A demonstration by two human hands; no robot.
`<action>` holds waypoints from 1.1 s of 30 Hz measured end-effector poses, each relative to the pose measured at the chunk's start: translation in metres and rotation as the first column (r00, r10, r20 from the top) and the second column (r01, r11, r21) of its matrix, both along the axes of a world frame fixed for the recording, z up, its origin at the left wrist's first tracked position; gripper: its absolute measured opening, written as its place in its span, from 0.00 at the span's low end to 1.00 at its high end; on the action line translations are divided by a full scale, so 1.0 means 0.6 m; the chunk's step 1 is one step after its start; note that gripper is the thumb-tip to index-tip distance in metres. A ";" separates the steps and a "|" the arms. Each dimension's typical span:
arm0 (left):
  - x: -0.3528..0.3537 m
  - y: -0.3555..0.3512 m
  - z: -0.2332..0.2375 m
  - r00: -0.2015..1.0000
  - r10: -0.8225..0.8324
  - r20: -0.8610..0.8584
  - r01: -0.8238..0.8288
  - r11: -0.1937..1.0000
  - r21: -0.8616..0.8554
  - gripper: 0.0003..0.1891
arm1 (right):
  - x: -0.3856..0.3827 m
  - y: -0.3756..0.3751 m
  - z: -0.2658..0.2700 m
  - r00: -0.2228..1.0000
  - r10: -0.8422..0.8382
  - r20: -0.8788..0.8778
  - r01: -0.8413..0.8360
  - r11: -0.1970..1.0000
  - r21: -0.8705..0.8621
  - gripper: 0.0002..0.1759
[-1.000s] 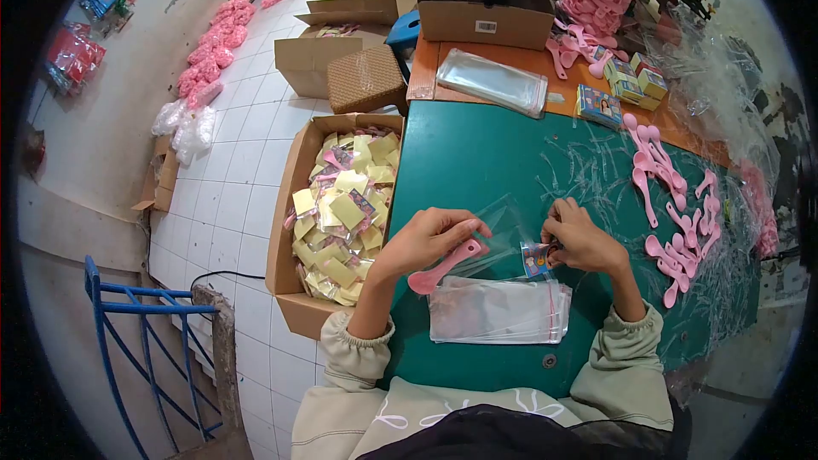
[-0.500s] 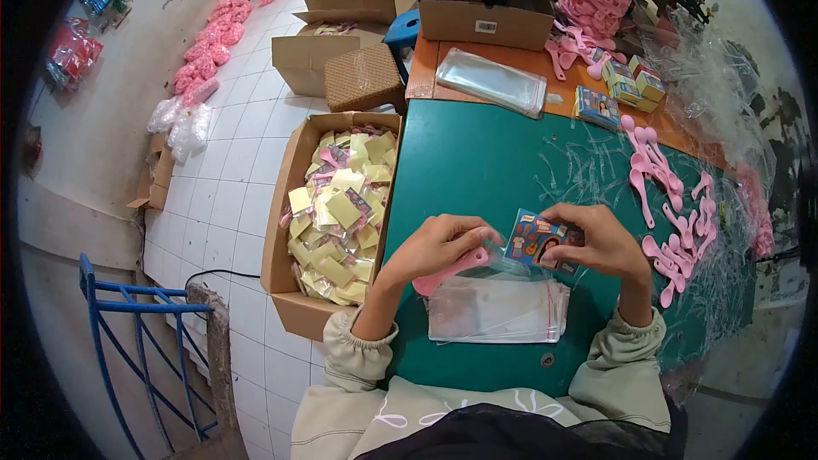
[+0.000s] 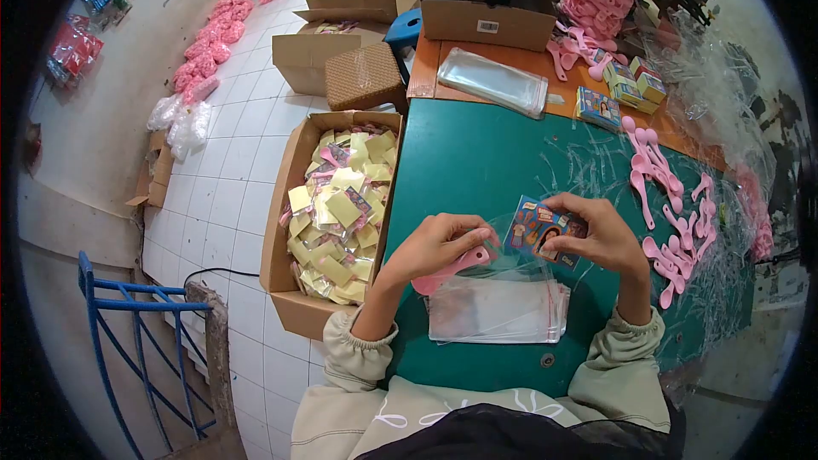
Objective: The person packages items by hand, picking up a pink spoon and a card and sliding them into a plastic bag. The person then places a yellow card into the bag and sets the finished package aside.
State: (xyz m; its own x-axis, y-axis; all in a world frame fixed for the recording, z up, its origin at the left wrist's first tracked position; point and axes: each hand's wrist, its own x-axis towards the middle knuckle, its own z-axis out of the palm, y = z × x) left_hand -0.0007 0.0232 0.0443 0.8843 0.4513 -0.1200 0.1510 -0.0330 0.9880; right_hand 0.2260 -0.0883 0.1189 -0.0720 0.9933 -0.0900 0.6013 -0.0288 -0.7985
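Observation:
My left hand (image 3: pixel 443 249) is closed on a pink spoon (image 3: pixel 441 277), its bowl pointing down and left, with clear plastic film at the fingertips. Between thumb and fingers, my right hand (image 3: pixel 601 234) grips a printed card (image 3: pixel 538 226) with a blue, colourful face. The card's left edge meets the clear film between the hands; how far it sits inside the film cannot be made out. Below both hands, a stack of clear plastic bags (image 3: pixel 494 311) lies on the green table top (image 3: pixel 460 153).
A carton (image 3: pixel 277 247) of packed cards and spoons stands left of the table. Loose pink spoons (image 3: pixel 673 255) lie at the right. Farther back are more clear bags (image 3: pixel 494 81), card stacks (image 3: pixel 598 108) and an open box (image 3: pixel 486 21). A blue metal rail (image 3: pixel 141 307) is at lower left.
The card in my right hand has tilted and shifted slightly left. Clear film now shows more widely between the hands. My left hand still holds the spoon in nearly the same place.

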 end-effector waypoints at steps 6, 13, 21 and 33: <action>0.003 -0.007 0.014 0.998 -0.026 -0.049 0.030 0.995 0.091 0.15 | -0.002 -0.002 -0.012 0.973 0.215 0.083 -0.214 0.977 -0.023 0.27; 0.011 -0.016 0.014 0.990 -0.090 -0.105 0.109 0.975 0.193 0.15 | -0.015 -0.006 -0.011 0.944 0.262 0.200 -0.243 0.963 -0.116 0.23; 0.013 -0.021 0.006 0.992 -0.064 -0.106 0.078 0.987 0.141 0.15 | -0.012 -0.003 -0.007 0.940 0.300 0.165 -0.267 0.943 -0.197 0.20; 0.008 -0.014 0.014 0.995 0.017 -0.099 -0.004 0.991 0.131 0.15 | 0.002 -0.002 -0.006 0.995 -0.010 -0.100 0.005 0.999 -0.048 0.17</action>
State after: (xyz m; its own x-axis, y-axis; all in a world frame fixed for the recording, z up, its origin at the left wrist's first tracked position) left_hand 0.0042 0.0146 0.0529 0.8661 0.4779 -0.1469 0.2497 -0.1590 0.9552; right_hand 0.2273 -0.0893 0.1154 -0.0757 0.9887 -0.1297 0.5182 -0.0721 -0.8522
